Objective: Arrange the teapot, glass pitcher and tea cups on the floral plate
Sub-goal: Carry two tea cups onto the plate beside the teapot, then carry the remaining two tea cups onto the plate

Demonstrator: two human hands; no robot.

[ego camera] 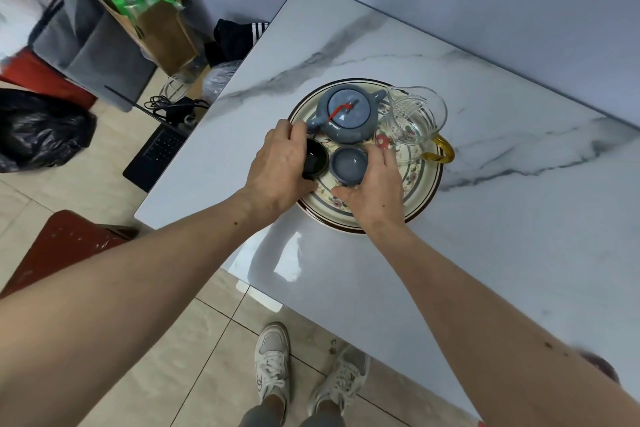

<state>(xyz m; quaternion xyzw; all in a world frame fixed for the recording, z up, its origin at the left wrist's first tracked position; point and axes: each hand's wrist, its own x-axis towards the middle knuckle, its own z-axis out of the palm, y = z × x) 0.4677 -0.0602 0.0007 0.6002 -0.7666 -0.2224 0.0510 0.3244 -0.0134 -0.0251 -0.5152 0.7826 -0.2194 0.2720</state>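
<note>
floral plate is set on marble-look table; blue teapot and glass pitcher stand on its far half. dark tea cup is gripped by left hand, blue tea cup by right hand, both on the plate. interlocked-c logo is seen on white sneaker.

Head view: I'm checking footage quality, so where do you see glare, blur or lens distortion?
Head view: a bright glare patch on the marble table near its front edge; motion blur smears the top-left corner by the cardboard box; wide-angle bending bows the table edges; the teapot and floral plate are sharp.
</note>
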